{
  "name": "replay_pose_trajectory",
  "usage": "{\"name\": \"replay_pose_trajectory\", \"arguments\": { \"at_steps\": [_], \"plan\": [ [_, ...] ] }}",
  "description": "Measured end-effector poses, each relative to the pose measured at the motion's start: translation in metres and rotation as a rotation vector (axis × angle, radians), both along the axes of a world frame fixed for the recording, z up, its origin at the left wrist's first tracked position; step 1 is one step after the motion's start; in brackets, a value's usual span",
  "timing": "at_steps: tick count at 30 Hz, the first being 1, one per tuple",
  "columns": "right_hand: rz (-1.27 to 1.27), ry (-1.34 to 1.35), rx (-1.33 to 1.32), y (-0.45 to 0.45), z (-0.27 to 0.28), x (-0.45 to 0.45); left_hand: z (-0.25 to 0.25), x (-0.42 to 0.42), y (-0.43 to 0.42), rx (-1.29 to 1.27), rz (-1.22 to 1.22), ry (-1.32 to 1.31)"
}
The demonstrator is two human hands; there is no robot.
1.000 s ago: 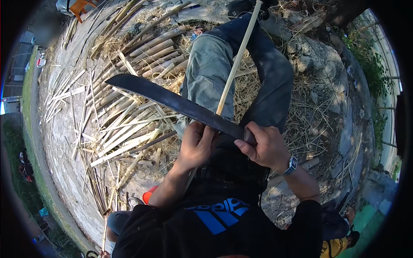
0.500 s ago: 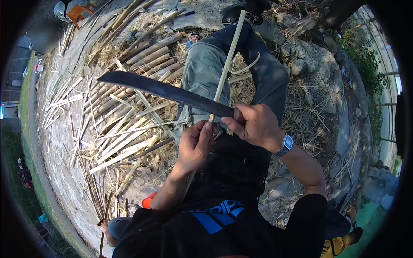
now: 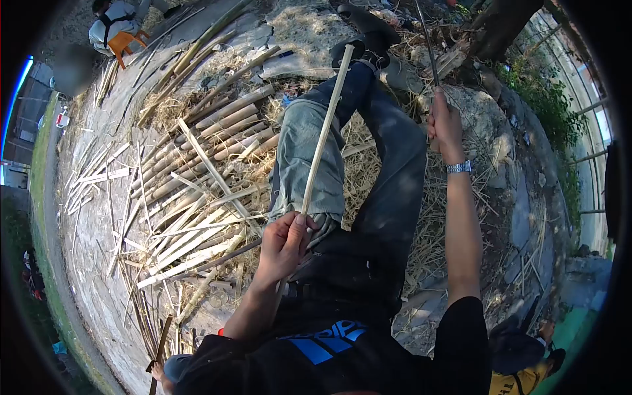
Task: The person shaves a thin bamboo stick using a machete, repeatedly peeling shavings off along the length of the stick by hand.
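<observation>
My left hand (image 3: pixel 284 242) pinches the near end of a long, pale bamboo strip (image 3: pixel 324 135), which points away from me over my grey trouser leg. Out to the right, my right hand (image 3: pixel 447 128) is closed around the handle of a machete (image 3: pixel 428 46). The blade is seen almost edge-on, a thin dark line running up and away from the hand. Machete and strip are well apart. A wristwatch (image 3: pixel 459 167) sits on my right wrist.
Round bamboo poles (image 3: pixel 227 118) and split strips (image 3: pixel 191 230) lie in a pile to my left, among straw-like shavings. A large rock (image 3: pixel 477 122) stands at the right. Another person (image 3: pixel 112 26) sits on an orange chair (image 3: pixel 122 45) at upper left; more people show at the lower edges.
The machete has left the strip: my right hand has swung it away to the right, turning the blade edge-on. The strip's near end has shifted slightly left and toward me.
</observation>
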State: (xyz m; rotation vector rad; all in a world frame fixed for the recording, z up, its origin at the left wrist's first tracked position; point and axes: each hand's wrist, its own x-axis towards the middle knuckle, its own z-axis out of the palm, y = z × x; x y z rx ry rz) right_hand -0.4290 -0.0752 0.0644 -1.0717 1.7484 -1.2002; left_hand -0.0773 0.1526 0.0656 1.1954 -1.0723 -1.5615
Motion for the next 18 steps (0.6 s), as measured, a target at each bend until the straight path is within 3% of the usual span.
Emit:
{"name": "replay_pose_trajectory", "arguments": {
  "at_steps": [2,6,9,11,12,14,16,18],
  "plan": [
    [0.135,-0.187,-0.025,0.039,0.008,0.021,0.001,0.002,-0.005,0.038,0.005,-0.012],
    [0.255,-0.269,-0.080,0.098,-0.002,0.068,0.003,-0.003,-0.012,0.012,0.014,0.005],
    [0.315,-0.272,-0.152,0.132,-0.005,0.101,0.023,0.027,-0.030,-0.391,0.337,-0.403],
    [0.433,-0.360,-0.068,0.153,0.004,0.114,0.065,0.070,-0.049,-0.755,0.763,-0.748],
    [0.441,-0.360,-0.072,0.160,0.006,0.119,0.084,0.097,-0.052,-0.759,0.937,-0.692],
    [0.490,-0.417,-0.062,0.172,0.010,0.129,0.131,0.126,-0.062,-0.981,1.254,-0.840],
    [0.510,-0.442,-0.082,0.176,0.015,0.136,0.155,0.135,-0.069,-1.047,1.220,-0.741],
    [0.467,-0.459,-0.076,0.180,0.020,0.142,0.162,0.118,-0.069,-0.912,0.862,-0.887]
  ]
}}
